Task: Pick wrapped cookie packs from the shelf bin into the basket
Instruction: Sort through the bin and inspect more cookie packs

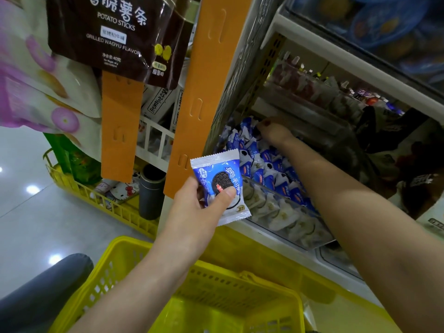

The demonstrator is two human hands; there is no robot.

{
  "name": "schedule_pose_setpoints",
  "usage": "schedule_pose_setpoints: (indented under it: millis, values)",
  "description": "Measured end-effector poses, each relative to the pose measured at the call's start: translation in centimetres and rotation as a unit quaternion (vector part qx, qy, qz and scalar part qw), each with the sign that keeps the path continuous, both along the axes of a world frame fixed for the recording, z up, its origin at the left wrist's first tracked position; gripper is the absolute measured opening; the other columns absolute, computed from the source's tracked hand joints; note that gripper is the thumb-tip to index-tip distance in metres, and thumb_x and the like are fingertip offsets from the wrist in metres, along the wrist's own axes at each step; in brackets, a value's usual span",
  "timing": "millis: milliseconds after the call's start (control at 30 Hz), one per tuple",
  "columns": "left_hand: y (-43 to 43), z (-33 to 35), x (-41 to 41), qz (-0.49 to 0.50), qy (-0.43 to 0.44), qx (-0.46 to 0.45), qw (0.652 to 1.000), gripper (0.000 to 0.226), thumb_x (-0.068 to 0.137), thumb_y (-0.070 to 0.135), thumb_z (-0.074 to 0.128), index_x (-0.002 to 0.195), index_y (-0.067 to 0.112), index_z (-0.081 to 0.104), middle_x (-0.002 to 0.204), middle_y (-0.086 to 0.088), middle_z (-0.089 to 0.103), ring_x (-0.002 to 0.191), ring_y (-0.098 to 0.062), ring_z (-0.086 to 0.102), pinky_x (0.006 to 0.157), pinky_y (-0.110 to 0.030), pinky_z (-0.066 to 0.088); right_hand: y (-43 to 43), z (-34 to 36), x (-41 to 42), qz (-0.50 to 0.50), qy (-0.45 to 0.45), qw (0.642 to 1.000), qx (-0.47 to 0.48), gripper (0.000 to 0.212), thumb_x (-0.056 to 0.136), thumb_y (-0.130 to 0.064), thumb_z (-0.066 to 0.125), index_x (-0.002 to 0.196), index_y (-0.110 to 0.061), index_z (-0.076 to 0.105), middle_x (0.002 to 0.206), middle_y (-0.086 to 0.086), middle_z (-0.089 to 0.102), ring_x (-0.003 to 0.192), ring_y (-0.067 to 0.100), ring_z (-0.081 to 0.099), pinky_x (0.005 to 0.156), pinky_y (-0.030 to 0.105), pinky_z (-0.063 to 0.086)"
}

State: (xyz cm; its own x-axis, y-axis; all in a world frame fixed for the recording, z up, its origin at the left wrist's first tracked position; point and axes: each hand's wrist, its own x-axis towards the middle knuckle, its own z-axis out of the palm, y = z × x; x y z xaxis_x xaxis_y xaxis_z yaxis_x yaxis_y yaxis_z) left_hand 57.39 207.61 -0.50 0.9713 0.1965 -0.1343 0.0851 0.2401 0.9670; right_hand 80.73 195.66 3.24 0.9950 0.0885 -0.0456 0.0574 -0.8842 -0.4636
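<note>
Pinching one cookie pack [219, 186], left grip [194, 207] hovers (right grip [274, 132] in bin [288, 222]).

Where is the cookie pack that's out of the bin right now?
In the head view, the cookie pack sits mid-frame, pinched in the left hand, just left of the shelf bin and above the yellow basket.

Grip of right hand [274, 133] unclear
</note>
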Motion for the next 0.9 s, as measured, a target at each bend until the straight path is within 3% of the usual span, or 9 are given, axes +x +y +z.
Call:
schedule_pose_setpoints:
  millis: [100,200,300,467,533,667,733,833,900]
  values:
    - [0.1,0.0,0.0,0.003,-0.002,0.002,1.000,0.028,0.082,0.030,0.063,0.109,0.027,0.056,0.100,0.013,0.067,0.090,0.001,0.063,0.063,-0.009,0.048,-1.5,0.3,0.0,-0.009,-0.008,1.000,-0.008,0.031,0.099,-0.018,0.038,0.114,0.001,0.058,0.114,0.020,0.060,0.092,0.028,0.057,0.075,0.031,0.045]
    - [0.1,0.0,0.1,0.003,-0.009,0.000,1.000,0.026,0.082,0.028,0.063,0.108,0.027,0.056,0.100,0.014,0.067,0.088,0.003,0.063,0.062,-0.006,0.048,-3.3,0.4,-0.6,0.015,-0.026,0.995,-0.092,0.027,0.097,-0.022,0.042,0.107,-0.003,0.060,0.097,0.014,0.059,0.073,0.019,0.051,0.055,0.026,0.037]
    - [-0.2,-0.1,0.3,0.003,-0.014,-0.001,1.000,0.029,0.082,0.026,0.063,0.111,0.024,0.056,0.101,0.011,0.066,0.087,0.003,0.063,0.059,-0.003,0.046,-4.6,0.2,-1.0,0.019,0.026,0.985,-0.167,0.030,0.095,-0.029,0.049,0.109,-0.005,0.059,0.102,0.011,0.059,0.084,0.019,0.052,0.070,0.028,0.039]
    - [-0.7,-0.6,0.5,0.008,-0.010,0.010,1.000,0.031,0.083,0.023,0.064,0.113,0.024,0.056,0.102,0.008,0.066,0.089,0.000,0.062,0.060,-0.004,0.046,-4.8,0.1,-1.0,0.007,0.060,0.994,-0.094,0.039,0.092,-0.025,0.055,0.124,-0.003,0.051,0.128,0.013,0.053,0.112,0.026,0.053,0.093,0.034,0.043]
    - [-0.8,-0.8,0.6,0.008,-0.005,0.018,1.000,0.030,0.083,0.024,0.064,0.112,0.024,0.055,0.102,0.009,0.066,0.091,0.000,0.062,0.061,-0.007,0.047,-4.3,-0.1,-1.0,-0.019,0.062,0.997,-0.040,0.046,0.091,-0.022,0.057,0.131,-0.003,0.044,0.130,0.014,0.050,0.109,0.026,0.053,0.086,0.032,0.045]
    - [-0.7,-0.9,0.7,0.007,-0.008,0.025,1.000,0.028,0.084,0.025,0.063,0.111,0.027,0.055,0.101,0.011,0.065,0.089,0.001,0.061,0.061,-0.005,0.047,-3.9,-0.7,-0.8,-0.064,0.084,0.994,0.027,0.049,0.089,-0.019,0.059,0.133,-0.005,0.041,0.108,0.011,0.052,0.068,0.012,0.047,0.052,0.021,0.037]
    - [-0.7,-0.9,0.8,0.008,-0.010,0.025,1.000,0.028,0.084,0.025,0.063,0.111,0.026,0.055,0.100,0.011,0.065,0.087,0.002,0.061,0.059,-0.003,0.046,-3.9,-0.7,-0.6,-0.065,0.088,0.994,0.010,0.048,0.089,-0.019,0.060,0.132,-0.006,0.043,0.106,0.009,0.053,0.066,0.012,0.047,0.051,0.020,0.036]
    - [-0.7,-0.7,0.8,0.010,-0.012,0.020,1.000,0.025,0.084,0.024,0.063,0.107,0.026,0.056,0.096,0.012,0.065,0.080,0.005,0.062,0.056,-0.002,0.043,-3.8,-0.4,-0.2,-0.053,0.076,0.996,-0.013,0.052,0.086,-0.021,0.063,0.133,-0.008,0.043,0.123,0.014,0.055,0.094,0.022,0.056,0.070,0.024,0.044]
    - [-0.7,-0.6,0.7,0.008,-0.017,0.014,1.000,0.022,0.084,0.024,0.063,0.105,0.027,0.056,0.094,0.014,0.065,0.076,0.010,0.061,0.055,-0.001,0.042,-3.7,-0.1,-0.2,-0.037,0.053,0.998,-0.016,0.055,0.085,-0.021,0.066,0.133,-0.009,0.043,0.123,0.014,0.055,0.087,0.019,0.055,0.064,0.021,0.042]
